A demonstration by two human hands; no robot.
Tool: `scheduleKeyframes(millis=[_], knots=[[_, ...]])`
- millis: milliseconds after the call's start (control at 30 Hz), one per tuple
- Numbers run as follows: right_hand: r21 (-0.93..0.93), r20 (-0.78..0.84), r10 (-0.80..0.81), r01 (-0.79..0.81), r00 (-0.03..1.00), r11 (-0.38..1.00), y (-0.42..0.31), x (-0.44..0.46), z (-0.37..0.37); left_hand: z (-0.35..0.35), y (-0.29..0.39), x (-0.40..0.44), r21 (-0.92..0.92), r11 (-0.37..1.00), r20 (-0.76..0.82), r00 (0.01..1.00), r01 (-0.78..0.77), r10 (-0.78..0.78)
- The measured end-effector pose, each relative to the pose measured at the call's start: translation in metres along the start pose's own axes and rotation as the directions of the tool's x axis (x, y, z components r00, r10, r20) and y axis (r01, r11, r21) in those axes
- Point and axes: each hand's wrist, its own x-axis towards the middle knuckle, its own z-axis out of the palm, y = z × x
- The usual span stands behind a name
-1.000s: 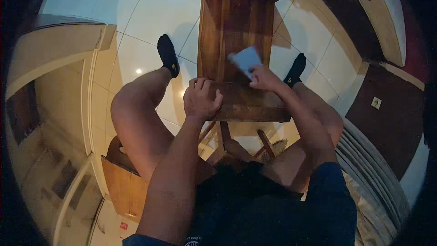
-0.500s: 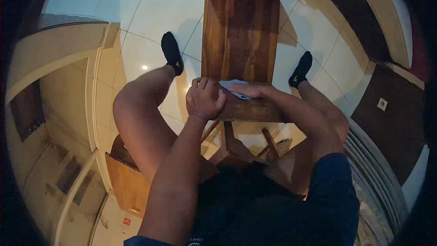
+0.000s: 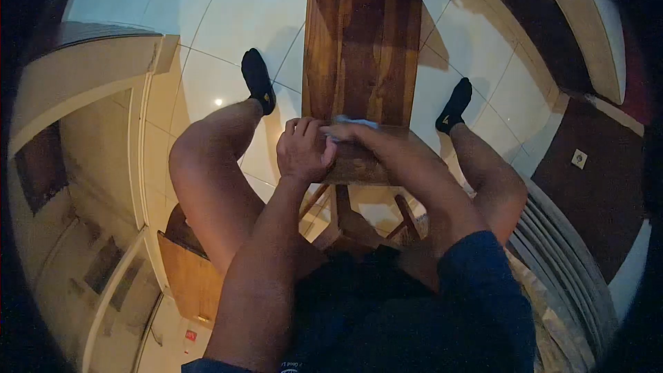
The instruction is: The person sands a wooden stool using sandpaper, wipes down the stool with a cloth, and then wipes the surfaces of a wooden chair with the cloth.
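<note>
A brown wooden furniture piece (image 3: 362, 55) with visible grain stands between my legs; I cannot tell its exact kind. My left hand (image 3: 302, 148) grips the left end of its near edge, fingers bent over the top. Just beside it, my right hand (image 3: 345, 132) presses a pale blue cloth (image 3: 359, 122) against the same near edge. Most of the cloth is hidden under the hand, with a strip showing beyond the knuckles.
Below the near edge are wooden legs of a stool (image 3: 342, 235). White floor tiles (image 3: 214, 62) surround my socked feet. A wooden cabinet or box (image 3: 186, 276) stands at lower left, a glass-fronted frame (image 3: 141, 159) left. Grey folded fabric (image 3: 566, 249) hangs at right, near a wall socket (image 3: 579, 159).
My right hand has slid left along the near edge with the cloth, coming up against my left hand. My left hand has kept its hold there.
</note>
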Motion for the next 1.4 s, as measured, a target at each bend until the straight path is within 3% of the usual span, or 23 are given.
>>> scheduleKeyframes(millis=[100,200,400,433,467,533,567,767,900,1100,1267,1333,1367,1400], knots=[[-0.068,0.005,-0.207,0.207,0.978,0.976,-0.026,0.010,0.011,0.000,-0.002,-0.001,-0.033,0.999,-0.027,1.000,-0.008,0.007],[-0.131,0.015,-0.282,0.281,0.959,0.951,-0.015,-0.002,0.005,0.000,-0.002,-0.001,-0.028,0.999,-0.035,0.999,-0.019,0.018],[-0.187,0.050,-0.214,0.220,0.975,0.957,0.102,-0.022,-0.017,0.001,-0.003,0.000,-0.029,1.000,-0.043,0.999,-0.007,0.006],[-0.205,0.069,-0.242,0.251,0.968,0.946,0.130,-0.013,-0.017,0.001,-0.003,-0.001,-0.026,1.000,-0.039,0.999,-0.002,0.001],[-0.251,0.105,-0.382,0.396,0.918,0.883,0.193,0.021,-0.010,0.000,-0.003,-0.002,-0.023,1.000,-0.034,0.999,0.001,-0.002],[-0.078,0.049,-0.081,0.084,0.996,0.993,0.083,-0.030,-0.018,-0.002,-0.004,-0.003,-0.030,0.999,-0.009,1.000,0.013,-0.013],[-0.027,0.037,-0.057,0.058,0.998,0.998,0.058,-0.034,-0.015,-0.002,-0.004,-0.003,-0.040,0.999,0.020,1.000,0.016,-0.015],[0.015,0.016,-0.327,0.326,0.945,0.945,-0.028,-0.025,0.012,0.000,-0.002,-0.006,-0.040,0.998,-0.017,0.999,0.049,-0.050],[-0.017,-0.004,-0.336,0.336,0.942,0.942,-0.021,-0.056,0.005,-0.002,-0.003,-0.006,0.033,0.999,-0.051,0.999,0.008,-0.006],[0.101,-0.027,0.012,-0.009,1.000,0.995,0.028,-0.155,-0.030,-0.002,-0.005,-0.006,-0.007,1.000,-0.015,1.000,0.001,-0.001],[0.076,-0.031,0.205,-0.203,0.978,0.976,0.017,-0.147,-0.026,0.002,-0.005,-0.009,-0.011,0.999,-0.013,0.999,0.030,-0.030],[0.089,-0.135,-0.023,0.036,0.991,0.995,-0.039,-0.136,-0.016,0.005,-0.006,-0.007,-0.011,1.000,-0.036,0.999,0.025,-0.025],[0.180,0.058,0.000,-0.011,0.998,0.984,-0.051,-0.070,-0.013,0.005,-0.007,-0.007,-0.006,1.000,-0.048,0.999,0.021,-0.022],[0.199,0.100,-0.183,0.160,0.978,0.967,-0.051,-0.031,-0.001,0.006,-0.007,-0.009,0.000,1.000,-0.059,0.998,0.017,-0.017]])
